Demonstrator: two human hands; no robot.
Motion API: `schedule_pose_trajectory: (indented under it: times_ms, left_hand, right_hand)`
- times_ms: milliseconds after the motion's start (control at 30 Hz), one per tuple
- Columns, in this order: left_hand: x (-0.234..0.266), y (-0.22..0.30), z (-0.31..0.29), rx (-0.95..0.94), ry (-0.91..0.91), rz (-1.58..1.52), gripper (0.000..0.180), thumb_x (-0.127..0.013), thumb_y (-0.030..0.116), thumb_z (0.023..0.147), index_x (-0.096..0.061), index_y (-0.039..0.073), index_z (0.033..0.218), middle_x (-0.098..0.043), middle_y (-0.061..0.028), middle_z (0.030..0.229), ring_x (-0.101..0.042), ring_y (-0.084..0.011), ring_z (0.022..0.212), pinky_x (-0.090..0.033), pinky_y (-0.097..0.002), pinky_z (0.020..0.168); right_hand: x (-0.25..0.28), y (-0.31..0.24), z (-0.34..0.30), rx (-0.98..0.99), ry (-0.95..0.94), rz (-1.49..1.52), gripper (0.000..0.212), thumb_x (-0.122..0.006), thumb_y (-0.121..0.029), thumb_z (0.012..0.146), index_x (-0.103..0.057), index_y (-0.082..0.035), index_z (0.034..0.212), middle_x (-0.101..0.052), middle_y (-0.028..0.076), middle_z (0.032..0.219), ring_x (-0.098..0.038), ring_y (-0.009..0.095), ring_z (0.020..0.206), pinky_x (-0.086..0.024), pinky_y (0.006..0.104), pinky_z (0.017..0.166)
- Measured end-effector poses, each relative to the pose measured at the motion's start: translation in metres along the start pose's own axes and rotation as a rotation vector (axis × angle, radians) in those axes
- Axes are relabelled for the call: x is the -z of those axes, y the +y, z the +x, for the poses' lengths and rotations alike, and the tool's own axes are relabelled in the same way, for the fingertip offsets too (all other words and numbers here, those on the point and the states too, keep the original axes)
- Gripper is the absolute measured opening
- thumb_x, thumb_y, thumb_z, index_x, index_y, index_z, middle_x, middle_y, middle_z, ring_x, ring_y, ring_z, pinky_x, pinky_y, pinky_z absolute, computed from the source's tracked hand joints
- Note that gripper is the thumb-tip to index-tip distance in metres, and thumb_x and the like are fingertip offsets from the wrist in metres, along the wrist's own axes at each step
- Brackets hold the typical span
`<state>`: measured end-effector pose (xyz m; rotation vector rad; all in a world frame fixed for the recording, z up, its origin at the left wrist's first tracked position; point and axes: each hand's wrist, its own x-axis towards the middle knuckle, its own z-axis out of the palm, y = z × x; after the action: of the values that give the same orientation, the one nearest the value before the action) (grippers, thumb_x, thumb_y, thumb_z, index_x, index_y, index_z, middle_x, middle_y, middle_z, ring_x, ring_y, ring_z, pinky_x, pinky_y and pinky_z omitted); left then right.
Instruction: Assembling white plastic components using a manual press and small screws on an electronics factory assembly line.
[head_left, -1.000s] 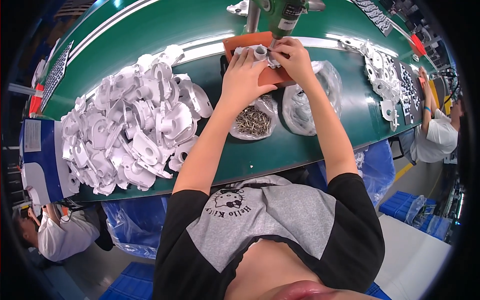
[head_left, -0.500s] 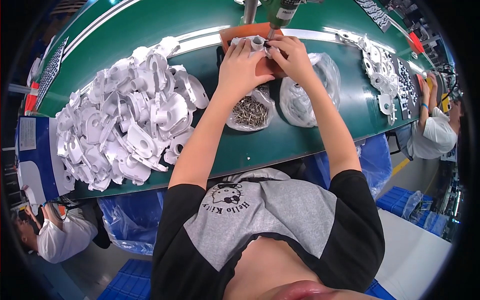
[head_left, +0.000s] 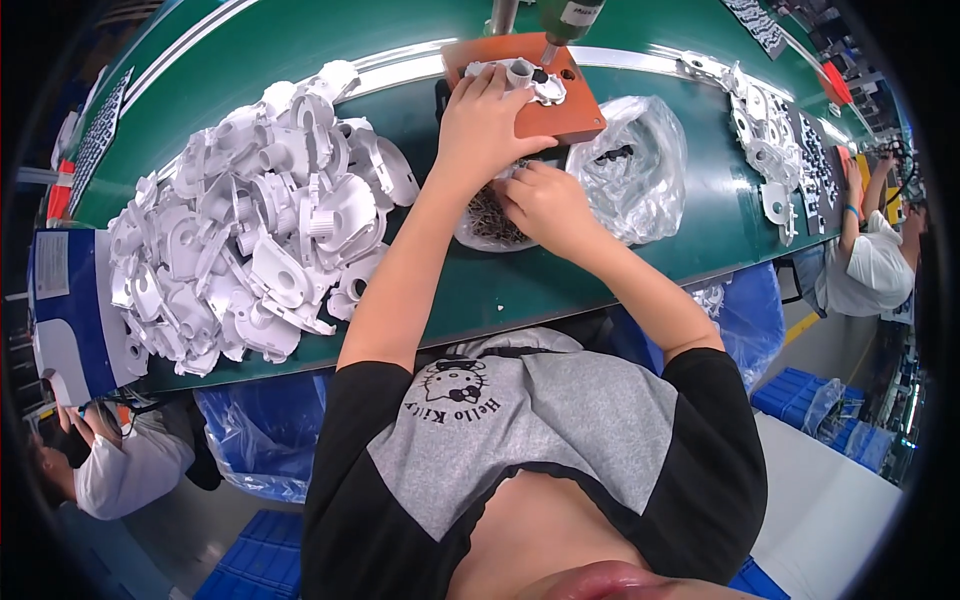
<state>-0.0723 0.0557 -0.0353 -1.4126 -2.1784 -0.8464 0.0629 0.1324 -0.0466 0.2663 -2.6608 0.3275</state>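
My left hand (head_left: pixel 485 122) lies over a white plastic part (head_left: pixel 548 92), pressing it onto an orange block (head_left: pixel 572 122). Its fingers curl over the part while the thumb sticks out to the right. A round black piece (head_left: pixel 540 76) shows in the part, beside its raised white tube. Right above hangs a green powered screwdriver (head_left: pixel 568 22), its tip close to the part. My right hand (head_left: pixel 552 205) dips into a clear bag of screws (head_left: pixel 488 222) with fingers drawn together; the fingertips are hidden, so what they pinch cannot be made out.
A tall heap of white plastic parts (head_left: pixel 250 225) covers the left of the green table (head_left: pixel 460 305). Right of the screws stands a clear plastic bag (head_left: pixel 645 185) with small black pieces inside. More white parts (head_left: pixel 765 140) lie farther right. Co-workers sit at both sides.
My right hand has left the white part and come down to the screw bag. The orange block and the black piece are now uncovered. My left hand has stayed on the part.
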Motion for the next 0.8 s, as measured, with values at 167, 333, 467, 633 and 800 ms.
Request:
schedule_pose_trajectory:
  times_ms: [167, 333, 467, 633, 800]
  left_hand:
    - [-0.002, 0.0, -0.002, 0.005, 0.028, -0.02, 0.056, -0.075, 0.05, 0.063, -0.064, 0.009, 0.1, -0.057, -0.0162, 0.116, -0.051, -0.0334, 0.113, -0.04, -0.044, 0.095]
    - [-0.003, 0.001, -0.004, 0.005, 0.04, -0.026, 0.055, -0.075, 0.049, 0.063, -0.064, 0.009, 0.099, -0.057, -0.0161, 0.116, -0.051, -0.0327, 0.114, -0.039, -0.044, 0.096]
    - [-0.003, 0.0, -0.003, 0.011, 0.022, -0.033, 0.055, -0.075, 0.049, 0.063, -0.064, 0.009, 0.099, -0.056, -0.0164, 0.118, -0.05, -0.0329, 0.114, -0.039, -0.0441, 0.097]
    - [-0.001, 0.002, -0.002, 0.016, 0.025, -0.035, 0.056, -0.075, 0.049, 0.063, -0.064, 0.009, 0.101, -0.056, -0.0167, 0.119, -0.049, -0.0336, 0.115, -0.038, -0.044, 0.097]
    - [0.001, 0.002, -0.001, 0.025, 0.004, -0.035, 0.057, -0.075, 0.049, 0.063, -0.064, 0.009, 0.102, -0.056, -0.0174, 0.12, -0.049, -0.0343, 0.116, -0.038, -0.0441, 0.098]
  right_hand:
    - [-0.003, -0.006, 0.007, 0.012, -0.049, -0.08, 0.016, -0.067, -0.016, 0.071, -0.067, -0.011, 0.086, -0.061, 0.002, 0.073, -0.058, 0.02, 0.068, -0.049, 0.0333, 0.058]
    - [-0.005, -0.007, 0.006, 0.007, -0.065, -0.114, 0.016, -0.067, -0.017, 0.071, -0.067, -0.011, 0.087, -0.061, 0.001, 0.073, -0.058, 0.02, 0.067, -0.049, 0.0336, 0.056]
    - [-0.007, -0.004, 0.008, 0.013, -0.086, -0.109, 0.014, -0.066, -0.017, 0.071, -0.065, -0.01, 0.083, -0.062, 0.002, 0.072, -0.06, 0.02, 0.065, -0.049, 0.0341, 0.055]
    - [-0.006, 0.001, 0.013, 0.045, -0.148, -0.115, 0.011, -0.065, -0.015, 0.071, -0.064, -0.009, 0.08, -0.063, 0.003, 0.073, -0.062, 0.021, 0.067, -0.049, 0.0348, 0.055]
    - [0.0, -0.002, 0.02, 0.05, -0.216, -0.081, 0.01, -0.062, -0.01, 0.066, -0.064, -0.004, 0.074, -0.064, 0.008, 0.07, -0.064, 0.023, 0.066, -0.051, 0.0361, 0.055]
